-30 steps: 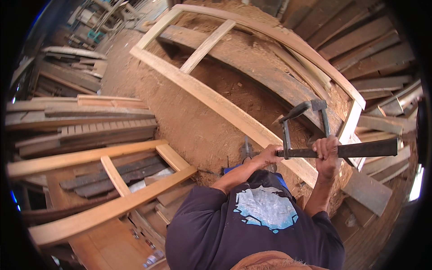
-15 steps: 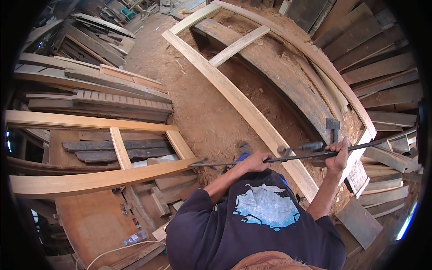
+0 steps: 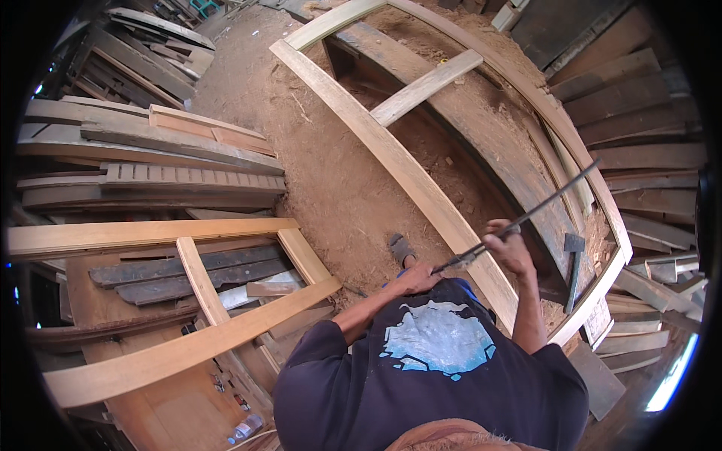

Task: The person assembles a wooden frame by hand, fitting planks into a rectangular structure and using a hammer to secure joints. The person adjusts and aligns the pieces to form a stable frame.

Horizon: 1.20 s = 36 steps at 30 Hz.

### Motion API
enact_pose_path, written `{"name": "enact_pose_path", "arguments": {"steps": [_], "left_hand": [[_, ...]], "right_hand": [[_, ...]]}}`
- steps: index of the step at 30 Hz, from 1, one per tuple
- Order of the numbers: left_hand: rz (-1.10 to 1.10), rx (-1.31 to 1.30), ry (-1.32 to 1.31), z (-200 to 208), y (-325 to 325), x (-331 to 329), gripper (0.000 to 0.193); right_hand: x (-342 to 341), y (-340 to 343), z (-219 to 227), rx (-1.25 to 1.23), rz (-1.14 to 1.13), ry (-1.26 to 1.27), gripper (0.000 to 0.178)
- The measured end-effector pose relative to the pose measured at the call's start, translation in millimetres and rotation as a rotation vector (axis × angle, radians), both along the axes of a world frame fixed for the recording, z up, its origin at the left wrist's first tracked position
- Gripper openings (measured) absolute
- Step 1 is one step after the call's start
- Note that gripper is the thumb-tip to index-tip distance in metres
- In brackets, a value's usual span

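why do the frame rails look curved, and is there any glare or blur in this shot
Head view: fisheye bending bows the straight pale wooden frame toward the rim; a black vignette rings the picture; bright glare sits at the lower right edge; the long metal bar in both hands looks sharp, with no evident motion blur.

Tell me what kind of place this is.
Most likely a carpentry or joinery yard. Pale wooden frames lie on a sawdust-strewn dirt floor, weathered planks are stacked around, and both hands, left hand and right hand, hold a long metal clamp bar.

Dark planks (image 3: 150, 161) lie stacked on the sawdust ground (image 3: 331, 173) at left; a plastic bottle (image 3: 244, 428) lies near the lower edge.
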<state>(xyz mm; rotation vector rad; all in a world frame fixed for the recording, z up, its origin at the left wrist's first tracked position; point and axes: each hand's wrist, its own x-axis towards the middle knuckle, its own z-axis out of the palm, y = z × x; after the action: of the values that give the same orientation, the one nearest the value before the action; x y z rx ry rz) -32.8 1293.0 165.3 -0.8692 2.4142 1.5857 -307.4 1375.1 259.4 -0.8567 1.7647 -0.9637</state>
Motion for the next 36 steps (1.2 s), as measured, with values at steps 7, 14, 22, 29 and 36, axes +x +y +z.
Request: {"name": "enact_pose_path", "arguments": {"steps": [7,14,22,29,36], "left_hand": [[0.337,0.12,0.076,5,-126,40,0.03],[0.425,0.204,-0.001,21,-200,72,0.036],[0.512,0.222,0.007,14,-244,87,0.037],[0.507,0.308,-0.083,-32,-338,100,0.032],[0.742,0.276,0.081,19,-443,156,0.035]], "right_hand": [[93,-166,1,-0.197,0.55,0.432,0.049],[133,-262,0,-0.29,0.587,0.118,0.045],[158,-319,-44,-0.203,0.609,0.066,0.048],[164,-433,-47,-0.049,0.714,0.113,0.05],[170,-578,8,-0.007,0.567,0.074,0.059]]}}
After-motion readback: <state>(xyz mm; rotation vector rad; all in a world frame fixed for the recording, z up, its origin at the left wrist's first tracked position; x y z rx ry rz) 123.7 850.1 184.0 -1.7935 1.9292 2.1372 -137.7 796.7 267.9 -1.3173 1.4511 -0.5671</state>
